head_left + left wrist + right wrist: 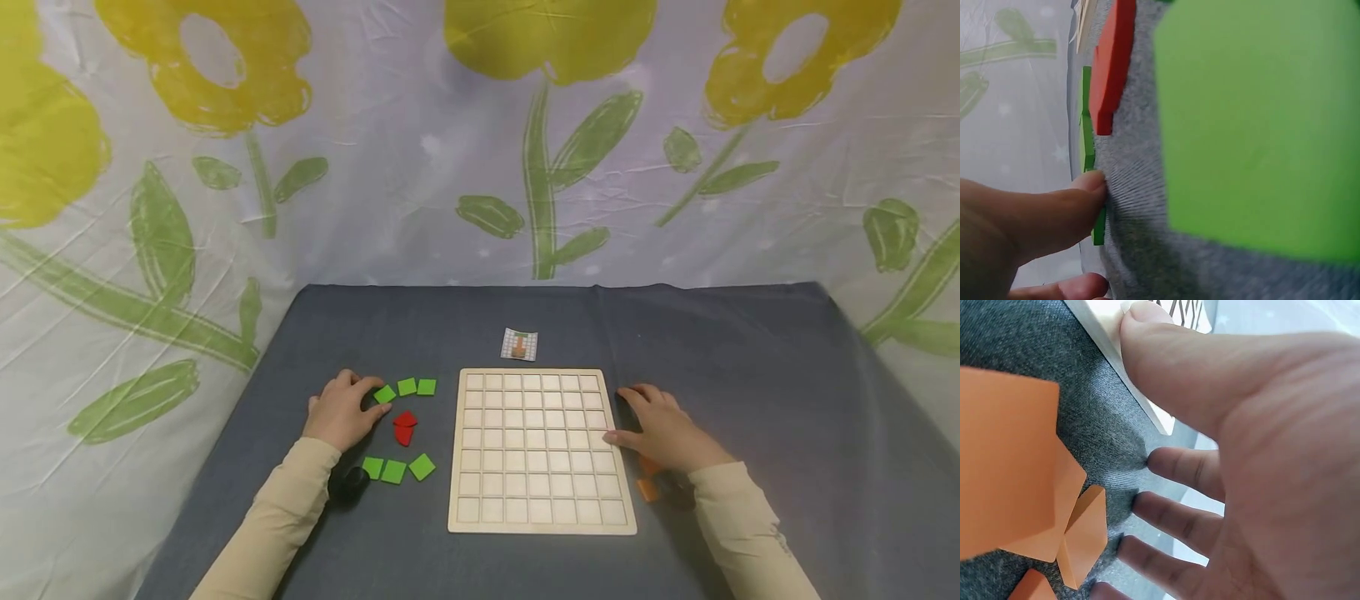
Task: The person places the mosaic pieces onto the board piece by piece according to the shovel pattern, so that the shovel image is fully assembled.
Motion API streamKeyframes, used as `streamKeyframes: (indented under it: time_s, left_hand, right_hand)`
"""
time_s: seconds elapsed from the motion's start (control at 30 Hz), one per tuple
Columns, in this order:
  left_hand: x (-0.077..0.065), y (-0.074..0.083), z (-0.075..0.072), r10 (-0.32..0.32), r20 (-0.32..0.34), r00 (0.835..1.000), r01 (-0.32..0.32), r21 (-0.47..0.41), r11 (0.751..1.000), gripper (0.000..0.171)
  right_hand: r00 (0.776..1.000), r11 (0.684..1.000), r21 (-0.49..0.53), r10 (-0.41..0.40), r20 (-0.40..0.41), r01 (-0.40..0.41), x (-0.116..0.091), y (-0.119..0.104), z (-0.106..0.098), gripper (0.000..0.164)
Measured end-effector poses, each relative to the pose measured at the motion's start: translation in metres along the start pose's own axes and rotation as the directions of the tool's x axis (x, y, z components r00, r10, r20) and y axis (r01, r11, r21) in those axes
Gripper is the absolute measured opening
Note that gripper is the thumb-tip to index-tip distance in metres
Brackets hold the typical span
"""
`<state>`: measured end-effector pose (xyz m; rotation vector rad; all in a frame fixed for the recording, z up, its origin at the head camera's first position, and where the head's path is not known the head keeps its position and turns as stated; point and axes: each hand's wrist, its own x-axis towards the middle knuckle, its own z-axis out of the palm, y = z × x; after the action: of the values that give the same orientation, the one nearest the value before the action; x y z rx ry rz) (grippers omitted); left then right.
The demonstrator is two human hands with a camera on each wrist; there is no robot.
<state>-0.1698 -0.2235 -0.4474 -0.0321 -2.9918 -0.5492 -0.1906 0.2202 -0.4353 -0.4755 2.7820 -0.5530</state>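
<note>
On the left of the wooden grid board (540, 527), my left hand (341, 410) rests on the cloth, thumb and index finger spread around the corner of a green square tile (385, 394). Two more green tiles (407, 387) lie just beyond it. Two red curved pieces (404, 427) sit in front of the thumb, and close to the left wrist lie several green squares (393, 472). My right hand (671, 429) has its thumb on the board's right edge, its other fingers extended to the cloth. Under its palm are several orange pieces (1010, 462), partly hidden in the head view.
A small printed card (519, 345) with a coloured grid picture lies behind the board. Dark grey cloth (420, 325) covers the table, and a flower-patterned curtain (390, 167) hangs behind it. A black wrist camera (350, 485) sits under the left wrist.
</note>
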Motion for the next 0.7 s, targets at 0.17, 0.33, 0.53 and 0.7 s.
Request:
streamKeyframes:
  time_s: [0.17,0.33,0.53,0.7]
  left_hand:
    - [0.0003,0.001,0.0007,0.0,-0.01,1.0,0.0,-0.003,1.0,0.034]
    - [0.0,0.0006,0.0014,-0.004,-0.015,1.0,0.004,-0.009,1.0,0.032]
    - [0.0014,-0.0011,0.0028,-0.01,-0.013,1.0,0.01,-0.009,1.0,0.032]
    - [0.0036,-0.0028,0.0016,-0.015,-0.013,1.0,0.015,-0.008,1.0,0.032]
  right_hand:
    - [1.0,1.0,0.002,-0.003,-0.001,0.003,0.0,0.0015,0.0004,0.081]
    - [1.0,1.0,-0.005,-0.002,-0.003,0.002,0.0002,0.0028,0.0017,0.08]
    - [1.0,1.0,-0.02,-0.01,-0.01,0.01,-0.0002,0.003,0.0021,0.079]
    - [1.0,1.0,-0.021,-0.009,-0.016,0.009,-0.0003,0.0025,0.0006,0.079]
